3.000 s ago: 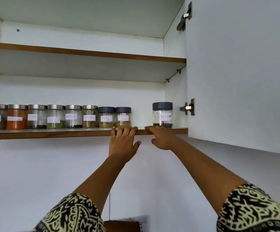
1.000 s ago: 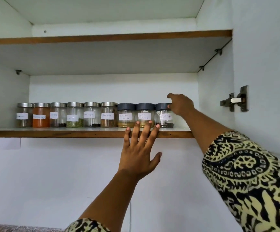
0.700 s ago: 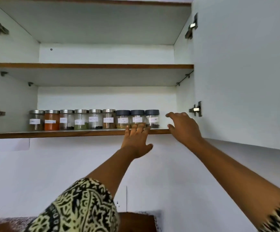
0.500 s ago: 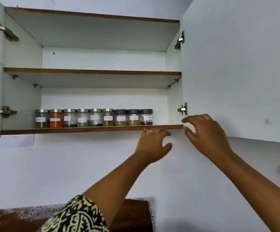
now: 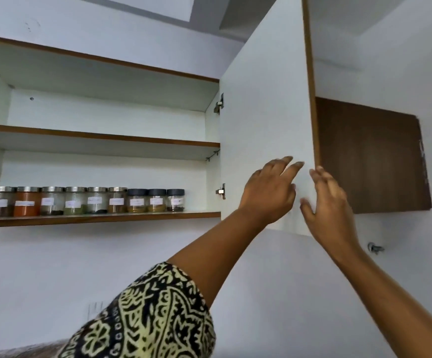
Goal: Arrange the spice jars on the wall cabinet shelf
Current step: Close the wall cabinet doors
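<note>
We judge arranging done: nine labelled glass spice jars (image 5: 74, 201) line the wood-edged lower shelf (image 5: 106, 217), from its left end nearly to its right edge. Our left hand (image 5: 269, 192) and right hand (image 5: 326, 202), fingers spread, empty, are at the white cabinet door (image 5: 261, 112)'s free edge; closing seems left.

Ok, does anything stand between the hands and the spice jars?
Nothing visible does. The left hand and right hand are up at the open door, right of the shelf, and the jars stand uncovered.

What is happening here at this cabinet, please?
A person reaches up with both hands to the open cabinet door: the left hand before its white inner face, the right hand at its free edge, fingers spread, holding nothing. Nine spice jars stand in one row on the lower shelf.
</note>
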